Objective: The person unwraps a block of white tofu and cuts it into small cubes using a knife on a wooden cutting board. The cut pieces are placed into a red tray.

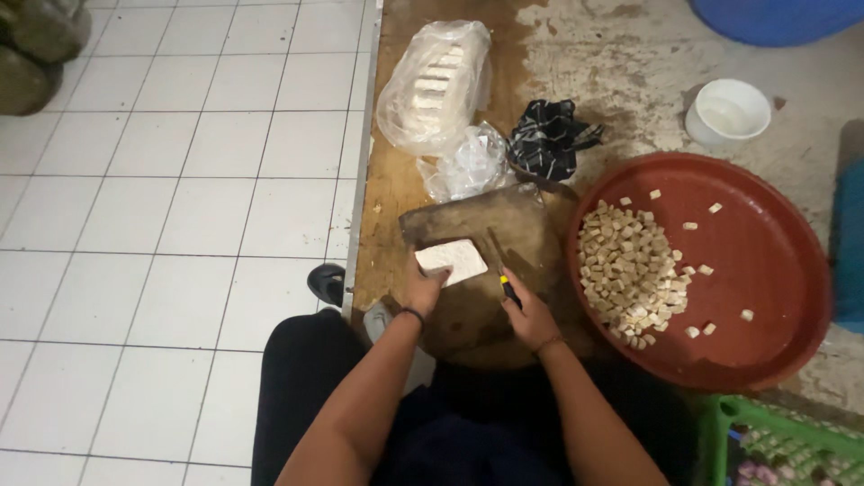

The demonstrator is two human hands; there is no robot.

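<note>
My left hand [421, 290] and right hand [531, 317]: bare forearms, a thin dark band at each wrist; dark trousers below both arms.

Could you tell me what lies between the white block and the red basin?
In the head view, the knife in the right hand lies between the white block and red basin.
</note>
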